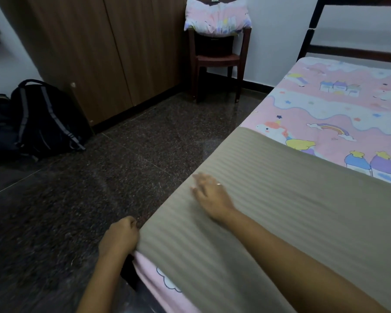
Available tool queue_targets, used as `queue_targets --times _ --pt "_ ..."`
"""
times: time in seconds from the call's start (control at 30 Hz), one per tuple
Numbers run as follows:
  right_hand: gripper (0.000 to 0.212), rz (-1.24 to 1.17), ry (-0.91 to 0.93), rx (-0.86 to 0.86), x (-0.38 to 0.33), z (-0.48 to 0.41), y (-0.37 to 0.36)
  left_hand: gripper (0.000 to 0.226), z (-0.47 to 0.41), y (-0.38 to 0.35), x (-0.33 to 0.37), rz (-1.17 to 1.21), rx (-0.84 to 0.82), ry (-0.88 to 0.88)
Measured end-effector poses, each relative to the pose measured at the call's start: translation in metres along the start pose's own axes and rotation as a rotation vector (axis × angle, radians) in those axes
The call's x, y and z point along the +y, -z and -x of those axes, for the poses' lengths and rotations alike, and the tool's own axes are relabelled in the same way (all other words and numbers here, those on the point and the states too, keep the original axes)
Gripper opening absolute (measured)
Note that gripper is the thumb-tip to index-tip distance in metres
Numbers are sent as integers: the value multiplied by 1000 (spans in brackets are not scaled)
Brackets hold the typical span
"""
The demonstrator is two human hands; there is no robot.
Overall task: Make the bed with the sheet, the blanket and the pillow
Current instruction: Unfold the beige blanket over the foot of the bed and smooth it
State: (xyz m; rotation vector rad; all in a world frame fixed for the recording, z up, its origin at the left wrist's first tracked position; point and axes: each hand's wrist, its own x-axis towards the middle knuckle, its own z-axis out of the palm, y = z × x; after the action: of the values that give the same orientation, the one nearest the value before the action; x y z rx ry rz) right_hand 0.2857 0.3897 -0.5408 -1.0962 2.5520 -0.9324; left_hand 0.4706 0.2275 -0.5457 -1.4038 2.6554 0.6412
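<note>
Blanket [280, 211]: beige, striped, spread flat over near part of bed [348, 49], on top of sheet [339, 105]. Sheet: pink, cartoon print, covering mattress, bare from blanket's far edge up to dark rail at head end; pink strip also showing below blanket at near side edge.

Pillow [217, 19]: on chair [217, 58] in far corner against wall, same pink print, well apart from bed.

Left hand [119, 237]: at bed's side edge, fingers curled, gripping blanket's edge just above sheet strip. Right hand [210, 196]: palm down on blanket near same side edge, fingers spread and straight, pressing flat, holding nothing; fingertips motion-blurred. Ring [218, 184] on one finger of right hand. Both forearms bare, right one reaching across blanket from lower right. Hands apart, left nearer camera.

Wardrobe [99, 53]: brown wood doors, along left side of room. Backpack [43, 118]: black with grey stripes, on floor [133, 154] just beside wardrobe's near corner. Floor: dark speckled stone, between wardrobe and bed.
</note>
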Motion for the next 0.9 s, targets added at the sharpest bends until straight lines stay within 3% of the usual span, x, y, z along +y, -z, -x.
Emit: queue_targets --times 0.1,0.2,0.27,0.33,0.4,0.53,0.63,0.7,0.77,0.9 --pt "65 368 -230 -16 14 20 -5 28 15 5 -4 -55 72 -21" --pt "66 418 93 -92 -27 52 -36 35 24 9 10 -7 158 -85" --pt "57 291 348 -225 -63 71 -44 37 30 14 26 73 199 -169" --pt "52 49 408 -341 -87 82 -39 37 30 20 41 219 200 -261" --pt "51 -89 321 -293 -87 93 -24 33 31 24 58 367 147 -354" --pt "43 178 305 -157 -48 122 -1 25 49 9 98 452 83 -487" --pt "49 326 215 -142 -18 167 -6 33 84 -32 129 332 -37 -694" --pt "50 305 105 -96 1 205 -8 56 115 -64 143 242 -180 -836" --pt "55 324 -32 -20 18 245 4 70 146 -95 153 88 -216 -951" --pt "47 446 -297 121 48 336 41 59 205 -123 167 -111 -272 -1234"
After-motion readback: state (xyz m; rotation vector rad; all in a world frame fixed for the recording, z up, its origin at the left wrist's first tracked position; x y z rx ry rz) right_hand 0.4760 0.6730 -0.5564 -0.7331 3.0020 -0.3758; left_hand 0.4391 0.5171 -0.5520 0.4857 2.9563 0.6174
